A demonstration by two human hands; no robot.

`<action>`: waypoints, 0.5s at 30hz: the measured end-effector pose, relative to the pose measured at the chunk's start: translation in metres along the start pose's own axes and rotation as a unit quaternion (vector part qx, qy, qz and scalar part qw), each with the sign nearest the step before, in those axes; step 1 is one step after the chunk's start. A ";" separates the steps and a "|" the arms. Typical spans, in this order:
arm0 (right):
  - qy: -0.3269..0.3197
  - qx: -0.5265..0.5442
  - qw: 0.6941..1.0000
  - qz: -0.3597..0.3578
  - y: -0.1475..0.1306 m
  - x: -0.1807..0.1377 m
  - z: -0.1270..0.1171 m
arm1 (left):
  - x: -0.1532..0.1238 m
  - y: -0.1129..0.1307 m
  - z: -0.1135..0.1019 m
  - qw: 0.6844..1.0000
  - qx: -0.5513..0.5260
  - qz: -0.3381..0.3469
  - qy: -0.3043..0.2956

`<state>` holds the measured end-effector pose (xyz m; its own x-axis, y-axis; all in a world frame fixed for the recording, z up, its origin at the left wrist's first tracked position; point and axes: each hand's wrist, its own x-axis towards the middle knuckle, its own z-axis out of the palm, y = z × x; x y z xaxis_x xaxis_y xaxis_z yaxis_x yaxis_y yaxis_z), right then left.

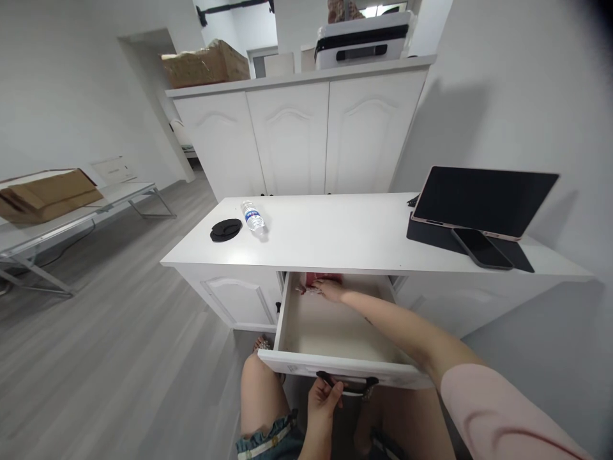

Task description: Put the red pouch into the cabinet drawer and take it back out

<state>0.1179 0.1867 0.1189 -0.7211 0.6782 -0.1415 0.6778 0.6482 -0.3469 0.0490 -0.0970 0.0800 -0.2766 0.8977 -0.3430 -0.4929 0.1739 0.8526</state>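
A white drawer (335, 332) stands pulled out from under the white countertop (330, 236). My left hand (324, 396) is closed around the black drawer handle (354, 384) on its front. Reaching inside toward the back left, my right hand (330, 289) touches a red and white packet (316, 279). The packet lies partly under the counter's edge. My right fingertips are small and partly lost against it, so whether they grip it or only rest on it does not show.
A clear plastic bottle (253, 218) lies on the counter beside a black round object (226, 230). On the right, a tablet (483, 199) leans upright with a phone (483, 248) before it. Cardboard boxes (205, 66) and a white suitcase (364, 41) stand farther back.
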 end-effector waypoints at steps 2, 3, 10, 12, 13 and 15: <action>0.004 -0.011 1.000 0.006 0.008 -0.007 -0.003 | 0.000 0.000 0.000 1.000 -0.004 0.007 0.005; 0.004 -0.017 1.000 0.010 0.011 -0.011 -0.005 | 0.000 0.000 0.000 1.000 -0.005 0.008 0.008; -0.002 -0.034 0.998 0.046 0.034 -0.043 -0.016 | -0.001 0.004 0.001 1.000 -0.008 0.003 -0.005; 0.002 -0.032 0.998 0.056 0.038 -0.050 -0.017 | -0.002 0.006 0.001 1.000 -0.006 0.004 -0.006; 0.011 -0.026 0.998 0.062 0.040 -0.054 -0.018 | -0.002 0.007 0.001 1.000 -0.005 0.005 -0.005; 0.046 -0.009 0.996 0.080 0.041 -0.060 -0.018 | -0.003 0.009 0.002 1.000 -0.004 0.010 -0.001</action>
<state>0.1917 0.1796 0.1301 -0.5874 0.8021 -0.1081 0.7866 0.5343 -0.3096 0.0474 -0.0976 0.0898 -0.2855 0.9018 -0.3246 -0.4941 0.1517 0.8561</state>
